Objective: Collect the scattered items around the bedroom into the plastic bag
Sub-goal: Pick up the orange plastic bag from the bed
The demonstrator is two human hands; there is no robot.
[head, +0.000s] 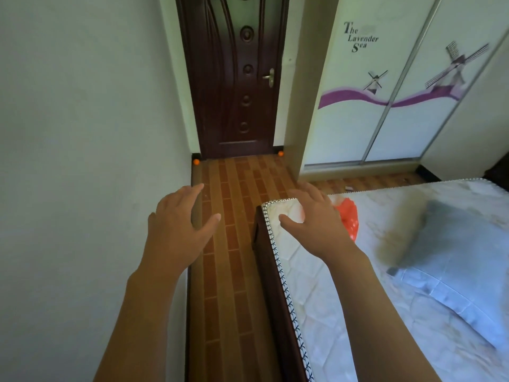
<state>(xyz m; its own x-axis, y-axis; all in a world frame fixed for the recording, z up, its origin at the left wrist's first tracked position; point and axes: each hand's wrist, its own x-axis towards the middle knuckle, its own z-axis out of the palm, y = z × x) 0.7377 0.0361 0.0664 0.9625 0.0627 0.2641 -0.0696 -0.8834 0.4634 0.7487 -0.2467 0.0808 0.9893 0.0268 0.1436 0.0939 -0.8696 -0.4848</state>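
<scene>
A home bedroom. A bed with a quilted white mattress (344,312) in a dark wooden frame (271,285) is occupying the right side, and a pale blue pillow (454,260) is lying on it. A sliding-door wardrobe (385,86), printed with windmills, a purple band and the words "The Lavender Sea", is standing past the foot edge of the bed. A carved dark wooden door (237,78) with a lever handle is closing off the far end of a narrow strip of brick-patterned floor (234,216) between the plain wall (82,133) and the bed.
</scene>
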